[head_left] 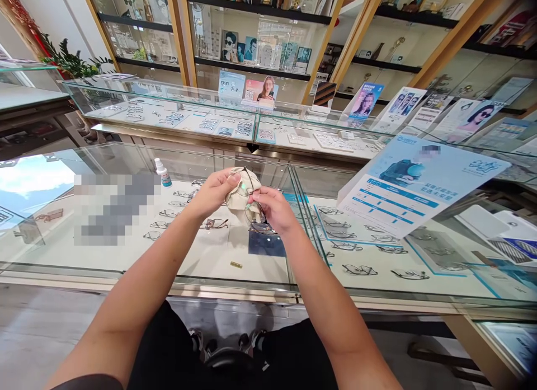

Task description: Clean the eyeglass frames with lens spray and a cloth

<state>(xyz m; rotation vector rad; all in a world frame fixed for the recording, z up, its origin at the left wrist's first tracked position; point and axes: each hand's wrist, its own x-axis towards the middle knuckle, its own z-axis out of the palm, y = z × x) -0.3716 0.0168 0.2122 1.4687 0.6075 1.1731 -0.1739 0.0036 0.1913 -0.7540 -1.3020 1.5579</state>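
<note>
A pale cream cleaning cloth point(238, 201) is bunched in my left hand point(217, 189), above the glass counter. The fingers press it round part of a pair of eyeglasses point(250, 190), whose thin dark frame and greenish lens glints show against the fabric. Pinched between the thumb and fingers of my right hand point(274, 207) is the near side of the same eyeglasses. The cloth and fingers hide much of the frame. To the left stands a small white spray bottle point(163, 174) with a blue-green label.
Below my hands is a glass display counter point(201, 267) holding several rows of eyeglasses point(359, 269) under its top. A large blue and white sign point(419, 183) leans at the right. Across the aisle runs another glass showcase point(176, 102), with shelves behind.
</note>
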